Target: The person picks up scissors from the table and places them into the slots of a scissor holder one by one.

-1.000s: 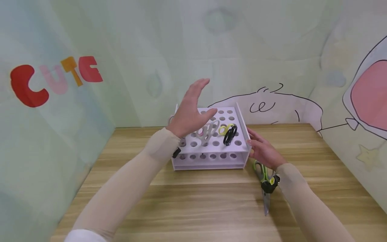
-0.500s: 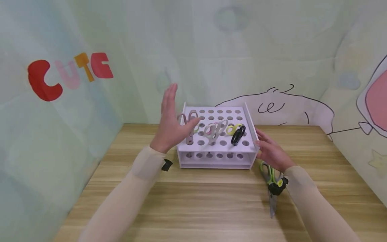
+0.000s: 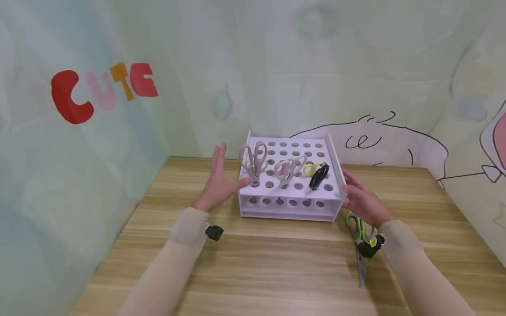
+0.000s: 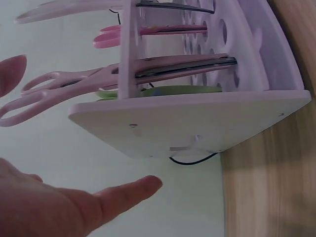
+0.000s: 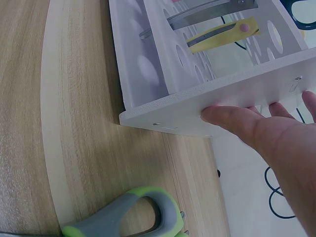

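Observation:
A white rack point(image 3: 290, 196) with rows of round holes holds several scissors, handles up. Mauve scissors point(image 3: 255, 170) stand at its front left, grey ones point(image 3: 286, 176) in the middle, black ones point(image 3: 318, 177) at the right. Green point(image 4: 192, 90), pink point(image 4: 173, 30) and yellow scissors point(image 5: 227, 37) are in it too. My left hand point(image 3: 216, 188) is beside the rack's left panel, fingers spread; the left wrist view shows a fingertip apart from that panel. My right hand point(image 3: 365, 201) lays its fingertips on the outside of the right panel.
Green-and-grey scissors point(image 3: 361, 265) lie on the wooden table point(image 3: 269, 263) under my right wrist. A patterned cloth wall point(image 3: 221, 79) closes off the back. Small black devices are on both wrists.
My left hand has come from over the rack, leftward and down to its left side, uncovering the mauve scissors. My right hand stays at the right panel. The head view has turned slightly left.

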`<state>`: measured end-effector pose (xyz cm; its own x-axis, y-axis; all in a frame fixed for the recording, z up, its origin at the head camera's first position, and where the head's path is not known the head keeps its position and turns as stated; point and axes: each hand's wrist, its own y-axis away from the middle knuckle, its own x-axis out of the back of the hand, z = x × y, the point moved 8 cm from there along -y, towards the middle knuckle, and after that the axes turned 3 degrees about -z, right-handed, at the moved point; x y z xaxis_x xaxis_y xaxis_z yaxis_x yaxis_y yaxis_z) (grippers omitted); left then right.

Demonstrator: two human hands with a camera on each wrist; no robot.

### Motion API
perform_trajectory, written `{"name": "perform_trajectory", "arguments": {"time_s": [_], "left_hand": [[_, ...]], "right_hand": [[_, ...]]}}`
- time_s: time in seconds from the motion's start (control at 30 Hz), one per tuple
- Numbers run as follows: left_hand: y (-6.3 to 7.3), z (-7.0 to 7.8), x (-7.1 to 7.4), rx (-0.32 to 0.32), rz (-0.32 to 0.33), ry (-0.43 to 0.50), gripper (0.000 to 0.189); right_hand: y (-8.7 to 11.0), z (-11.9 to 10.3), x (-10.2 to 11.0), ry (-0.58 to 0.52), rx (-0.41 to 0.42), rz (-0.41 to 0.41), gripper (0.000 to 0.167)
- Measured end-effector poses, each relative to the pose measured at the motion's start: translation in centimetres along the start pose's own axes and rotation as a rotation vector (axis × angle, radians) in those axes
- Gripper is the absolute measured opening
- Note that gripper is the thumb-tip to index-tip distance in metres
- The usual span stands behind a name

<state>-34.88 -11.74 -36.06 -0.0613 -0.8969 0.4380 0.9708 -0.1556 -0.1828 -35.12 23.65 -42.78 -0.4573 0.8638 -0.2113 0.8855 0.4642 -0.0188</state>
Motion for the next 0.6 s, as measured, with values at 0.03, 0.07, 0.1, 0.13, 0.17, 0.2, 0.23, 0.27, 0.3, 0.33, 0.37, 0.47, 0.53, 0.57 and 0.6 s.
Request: {"name": "perform_trajectory", "arguments": {"time_s": [0.03, 0.07, 0.1, 0.13, 0.17, 0.2, 0.23, 0.27, 0.3, 0.33, 0.37, 0.47, 0.53, 0.57, 0.6], "left_hand": [[-0.1, -0.5, -0.4, 0.008, -0.021, 0.001, 0.117], [-0.1, -0.9, -0.7, 0.014, -0.043, 0.009, 0.117], [-0.1, -1.3, -1.0, 0.022, -0.064, 0.027, 0.116], [-0.1, -1.6, -1.3, 0.031, -0.086, 0.052, 0.114], [-0.1, -1.9, -1.6, 0.035, -0.107, 0.076, 0.113], [-0.1, -2.2, -1.9, 0.036, -0.125, 0.099, 0.111], [-0.2, -2.4, -2.1, 0.036, -0.144, 0.128, 0.109], [-0.2, -2.7, -2.4, 0.033, -0.161, 0.152, 0.105], [-0.2, -2.9, -2.6, 0.031, -0.174, 0.173, 0.101], [-0.2, -3.1, -2.8, 0.030, -0.187, 0.188, 0.096], [-0.2, -3.3, -3.0, 0.027, -0.198, 0.204, 0.091], [-0.3, -3.8, -3.3, 0.034, -0.219, 0.247, 0.078], [-0.5, -4.2, -3.4, 0.052, -0.222, 0.274, 0.074], [-0.6, -4.4, -3.5, 0.060, -0.224, 0.295, 0.074], [-0.6, -4.6, -3.5, 0.068, -0.226, 0.310, 0.076]], "right_hand": [[0.0, 0.0, 0.0, -0.002, 0.000, 0.001, 0.063], [0.1, 0.0, 0.0, -0.005, 0.001, 0.001, 0.063], [0.1, 0.0, 0.0, -0.009, 0.002, 0.003, 0.063], [0.1, 0.0, 0.0, -0.011, 0.000, 0.006, 0.063], [0.1, 0.0, 0.0, -0.012, 0.000, 0.009, 0.062], [0.1, 0.0, 0.0, -0.014, -0.001, 0.011, 0.062], [0.1, 0.1, 0.0, -0.015, 0.000, 0.011, 0.062], [0.1, 0.1, -0.1, -0.012, -0.003, 0.014, 0.062], [0.1, 0.1, -0.1, -0.010, -0.003, 0.014, 0.063], [0.1, 0.1, -0.1, -0.007, -0.004, 0.012, 0.063], [0.1, 0.1, -0.2, -0.006, -0.005, 0.009, 0.063], [0.0, 0.1, -0.2, -0.003, -0.009, 0.006, 0.063], [0.0, 0.1, -0.2, -0.003, -0.008, 0.011, 0.063], [0.0, 0.1, -0.1, -0.002, -0.009, 0.015, 0.063], [0.0, 0.1, -0.1, -0.002, -0.009, 0.020, 0.063]]}}
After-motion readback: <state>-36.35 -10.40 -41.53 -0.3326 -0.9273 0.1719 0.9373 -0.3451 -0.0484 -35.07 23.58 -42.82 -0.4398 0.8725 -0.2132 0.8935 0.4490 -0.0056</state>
